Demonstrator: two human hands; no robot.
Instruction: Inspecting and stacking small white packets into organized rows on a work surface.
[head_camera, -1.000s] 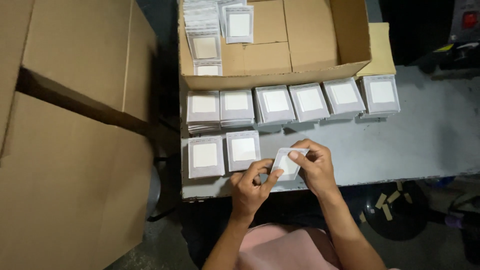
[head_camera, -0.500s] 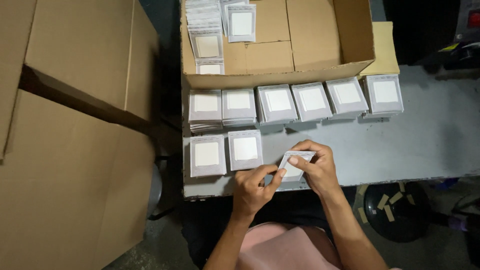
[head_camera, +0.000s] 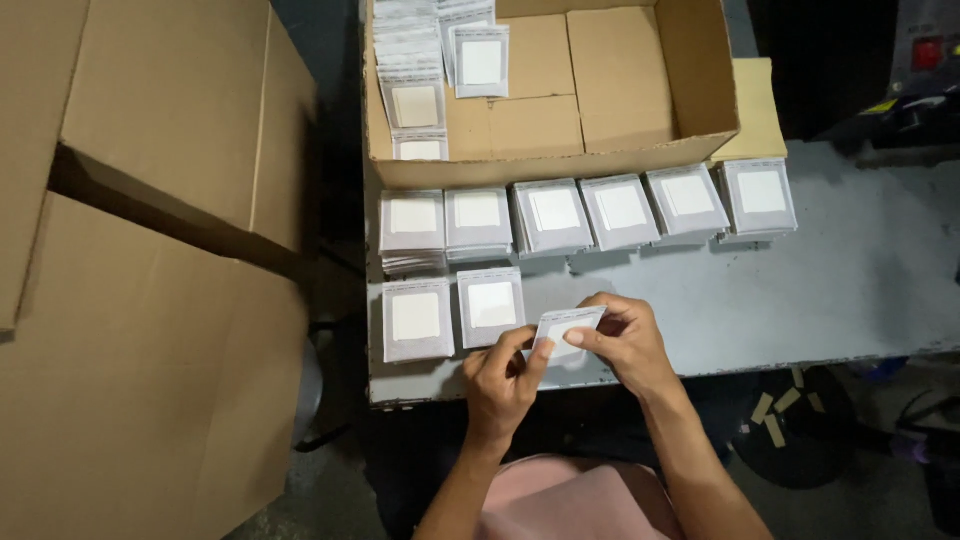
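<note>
Both hands hold one small clear packet (head_camera: 566, 326) with a white square insert, just above the near edge of the grey table (head_camera: 850, 280). My left hand (head_camera: 500, 378) pinches its lower left corner. My right hand (head_camera: 625, 340) grips its right side with thumb and fingers. Just left of the hands lie two short stacks of like packets (head_camera: 452, 312). Behind them runs a row of several packet stacks (head_camera: 585, 212).
An open cardboard box (head_camera: 600, 95) at the table's back holds more packets standing in its left part. Large cardboard cartons (head_camera: 150, 270) fill the left side. A dark machine with a red button (head_camera: 925, 60) sits at the far right.
The packet has tilted and shifted slightly left between my hands; my left fingers have moved up onto its corner. The stacks have not changed.
</note>
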